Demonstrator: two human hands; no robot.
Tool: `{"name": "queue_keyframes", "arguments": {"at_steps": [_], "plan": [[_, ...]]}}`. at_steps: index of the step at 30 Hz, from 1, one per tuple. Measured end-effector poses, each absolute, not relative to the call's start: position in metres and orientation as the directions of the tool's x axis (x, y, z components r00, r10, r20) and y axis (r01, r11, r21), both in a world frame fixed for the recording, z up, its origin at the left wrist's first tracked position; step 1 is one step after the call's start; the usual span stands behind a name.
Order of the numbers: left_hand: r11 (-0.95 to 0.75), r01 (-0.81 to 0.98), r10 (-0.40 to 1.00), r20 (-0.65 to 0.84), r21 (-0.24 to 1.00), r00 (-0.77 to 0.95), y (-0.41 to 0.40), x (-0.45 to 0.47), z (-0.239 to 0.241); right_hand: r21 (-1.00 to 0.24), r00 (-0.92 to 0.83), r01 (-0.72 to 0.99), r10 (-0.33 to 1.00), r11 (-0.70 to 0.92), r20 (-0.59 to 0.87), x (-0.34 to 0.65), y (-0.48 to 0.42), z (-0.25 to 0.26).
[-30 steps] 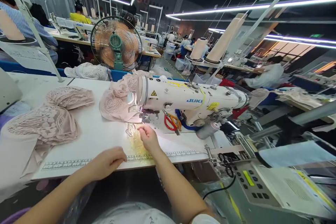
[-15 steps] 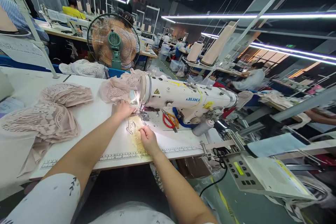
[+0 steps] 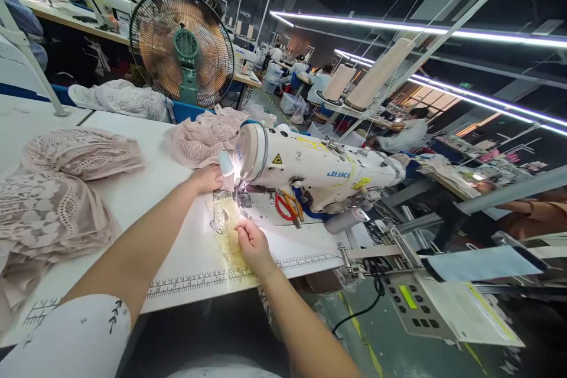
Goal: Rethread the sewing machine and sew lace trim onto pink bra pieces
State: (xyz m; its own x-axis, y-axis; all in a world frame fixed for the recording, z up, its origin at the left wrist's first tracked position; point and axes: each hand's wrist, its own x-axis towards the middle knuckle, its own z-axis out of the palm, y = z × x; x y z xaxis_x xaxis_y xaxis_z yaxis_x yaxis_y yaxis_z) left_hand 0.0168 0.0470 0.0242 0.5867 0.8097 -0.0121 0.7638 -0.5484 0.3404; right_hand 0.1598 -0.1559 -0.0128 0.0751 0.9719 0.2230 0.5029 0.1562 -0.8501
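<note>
A white Juki sewing machine [image 3: 319,168] stands on the white table [image 3: 146,201]. A strip of pale yellow lace [image 3: 228,230] lies under its needle and runs toward me. My left hand [image 3: 207,179] rests closed on the fabric just left of the needle, beside the pink lace heap behind the machine. My right hand [image 3: 251,241] pinches the yellow lace in front of the needle.
Piles of pink lace pieces [image 3: 57,189] lie at the left of the table. Red-handled scissors [image 3: 283,205] sit on the machine bed. A fan [image 3: 181,47] stands behind. A control panel [image 3: 416,307] hangs at the right. Other people work at distant tables.
My left hand went from the table's front edge up to the fabric left of the needle. The right hand stayed on the yellow lace. The view has tilted left and down.
</note>
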Motion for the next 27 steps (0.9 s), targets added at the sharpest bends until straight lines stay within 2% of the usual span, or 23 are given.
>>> {"name": "queue_keyframes", "arguments": {"at_steps": [27], "plan": [[-0.585, 0.688, 0.783, 0.08, 0.429, 0.616, 0.063, 0.013, 0.003, -0.846, 0.145, 0.53, 0.976, 0.064, 0.165, 0.157, -0.159, -0.021]]}}
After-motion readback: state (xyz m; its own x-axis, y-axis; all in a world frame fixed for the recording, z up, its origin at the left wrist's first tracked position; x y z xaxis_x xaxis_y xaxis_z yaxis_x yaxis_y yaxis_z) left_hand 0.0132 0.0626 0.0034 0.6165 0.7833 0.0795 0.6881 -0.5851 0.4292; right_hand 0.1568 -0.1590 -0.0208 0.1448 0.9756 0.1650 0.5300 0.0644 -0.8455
